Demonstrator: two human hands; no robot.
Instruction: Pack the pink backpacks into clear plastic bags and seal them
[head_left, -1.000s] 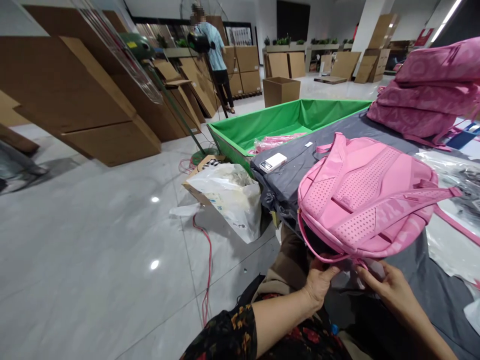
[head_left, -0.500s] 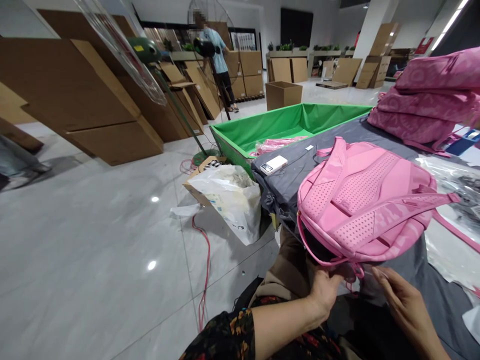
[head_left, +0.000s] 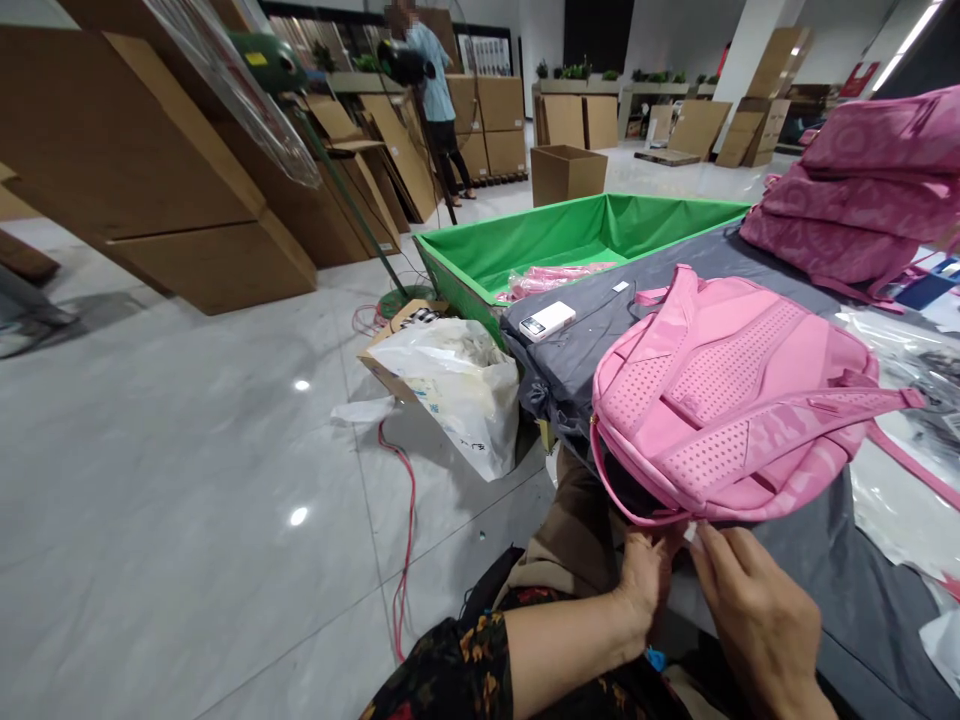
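A pink backpack lies on the grey-covered table with its padded back and shoulder straps facing up. At its near edge, my left hand is closed, the fingertips partly hidden beneath the bag's pink trim; what they grip I cannot make out. Close beside it, my right hand pinches a small white piece, perhaps a tag, against the bag's lower edge. A small blue thing shows below my left wrist.
Pink backpacks are stacked at the right, near clear plastic. A white device lies on the table. Beyond is a green bin; a white bag and red cable are on the floor. A person stands behind a fan.
My right hand has moved left and in toward the bag's edge, now pinching a small white piece. The pink cord loop that hung between my hands no longer shows. The view has shifted slightly.
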